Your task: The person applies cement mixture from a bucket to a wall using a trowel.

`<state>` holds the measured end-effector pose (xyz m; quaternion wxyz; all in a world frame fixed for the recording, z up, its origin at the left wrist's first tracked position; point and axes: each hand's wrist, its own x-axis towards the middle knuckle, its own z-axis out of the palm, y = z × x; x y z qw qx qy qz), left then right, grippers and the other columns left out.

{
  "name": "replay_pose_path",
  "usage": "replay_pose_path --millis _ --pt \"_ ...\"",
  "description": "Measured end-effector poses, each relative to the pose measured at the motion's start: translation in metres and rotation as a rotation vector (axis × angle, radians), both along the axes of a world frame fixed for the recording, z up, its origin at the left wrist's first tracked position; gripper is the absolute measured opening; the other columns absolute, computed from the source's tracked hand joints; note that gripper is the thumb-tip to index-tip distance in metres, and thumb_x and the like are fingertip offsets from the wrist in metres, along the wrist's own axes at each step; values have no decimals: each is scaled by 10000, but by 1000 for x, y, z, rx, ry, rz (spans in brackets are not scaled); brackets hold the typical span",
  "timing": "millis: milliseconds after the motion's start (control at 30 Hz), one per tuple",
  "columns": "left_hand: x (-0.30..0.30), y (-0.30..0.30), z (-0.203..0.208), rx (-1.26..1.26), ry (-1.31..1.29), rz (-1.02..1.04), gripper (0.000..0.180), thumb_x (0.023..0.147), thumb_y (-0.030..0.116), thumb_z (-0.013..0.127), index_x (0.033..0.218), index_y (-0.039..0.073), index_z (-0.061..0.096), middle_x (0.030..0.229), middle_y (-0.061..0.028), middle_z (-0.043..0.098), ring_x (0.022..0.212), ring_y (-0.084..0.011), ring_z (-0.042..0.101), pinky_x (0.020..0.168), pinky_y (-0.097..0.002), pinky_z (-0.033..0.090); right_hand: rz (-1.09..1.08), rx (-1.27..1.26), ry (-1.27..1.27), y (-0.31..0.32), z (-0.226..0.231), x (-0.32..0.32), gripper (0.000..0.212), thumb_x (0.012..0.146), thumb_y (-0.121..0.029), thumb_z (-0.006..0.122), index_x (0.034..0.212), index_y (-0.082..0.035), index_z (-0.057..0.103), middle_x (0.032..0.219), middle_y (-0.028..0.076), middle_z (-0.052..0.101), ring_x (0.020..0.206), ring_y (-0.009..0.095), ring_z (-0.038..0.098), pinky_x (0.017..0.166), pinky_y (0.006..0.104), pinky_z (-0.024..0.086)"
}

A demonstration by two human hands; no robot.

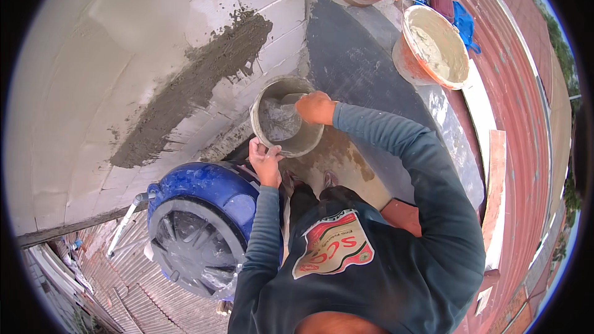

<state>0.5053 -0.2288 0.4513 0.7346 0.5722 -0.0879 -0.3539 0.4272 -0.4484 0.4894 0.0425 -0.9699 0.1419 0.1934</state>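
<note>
A grey, mortar-smeared bucket (307, 140) is held in front of me, with some wet grey mix (278, 121) at its bottom. My left hand (265, 161) grips the near left part of its rim, thumb and fingers closed around the edge. Reaching in over the right side, my right hand (316, 108) is closed on a greyish hand tool (292, 98); most of it lies inside the bucket, and its exact kind is hard to make out. On the block wall beyond, a broad dark streak of wet mortar (192, 89) slants up to the right.
A blue water tank (204, 179) with a black lid stands close on my left, a white pipe (125, 225) beside it. An orange bucket (413, 55) of pale mix sits at the far right, near bags (441, 4). Red corrugated roofing (516, 117) runs along the right.
</note>
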Motion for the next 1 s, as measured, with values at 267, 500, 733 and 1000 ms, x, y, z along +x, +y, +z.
replay_pose_path --millis 267,500,733,1000 --pt "-47 6 18 24 -89 -92 335 826 -77 632 1100 83 525 1032 -21 662 835 -97 630 636 -238 546 -599 990 519 -93 1 -66 324 965 -324 619 862 -18 643 691 55 592 511 142 540 425 311 429" --pt "-58 2 22 16 15 -108 358 825 -117 613 1113 72 515 1020 -32 662 820 -96 629 626 -243 550 -847 1743 152 -21 -33 -146 338 952 -354 662 913 -19 631 650 31 569 471 111 530 386 254 415" --pt "-37 -7 -5 -40 208 -92 355 820 -132 602 1086 76 491 1022 -97 674 739 -181 684 602 -337 620 -946 1613 -132 4 -7 -145 311 979 -327 644 873 -36 618 644 18 568 459 93 528 368 247 413" --pt "-4 -33 -16 -64 292 -100 379 820 -122 557 1119 94 471 974 -111 659 750 -211 695 601 -386 630 -1113 1610 -251 26 -5 -122 310 976 -313 624 890 -16 607 680 43 578 476 123 537 388 264 431"
